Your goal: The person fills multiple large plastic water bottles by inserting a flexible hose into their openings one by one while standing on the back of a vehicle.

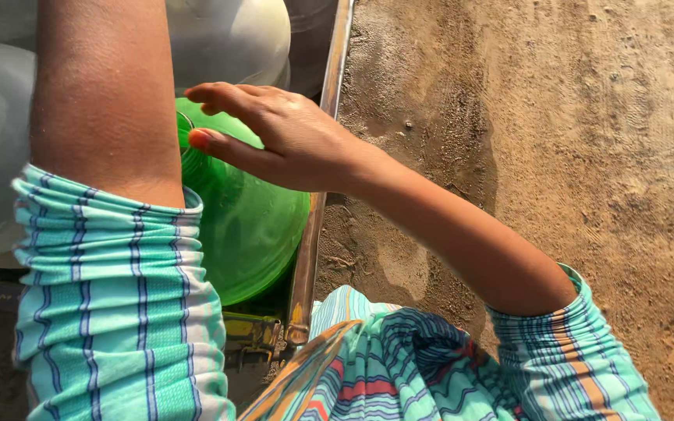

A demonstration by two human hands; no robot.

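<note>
My right hand (278, 132) hovers over a large green plastic container (251, 226), fingers spread and slightly curved, holding nothing; whether it touches the green top I cannot tell. My left forearm (103, 93) reaches up across the left of the view in a rolled striped sleeve; its hand is out of the frame. The green container stands inside a metal-edged cart.
Pale whitish containers (228, 35) stand behind and to the left of the green one. A metal rail (317, 210) of the cart runs down the middle. Sandy dirt ground (571, 132) fills the right side. Striped cloth (399, 366) covers my lap below.
</note>
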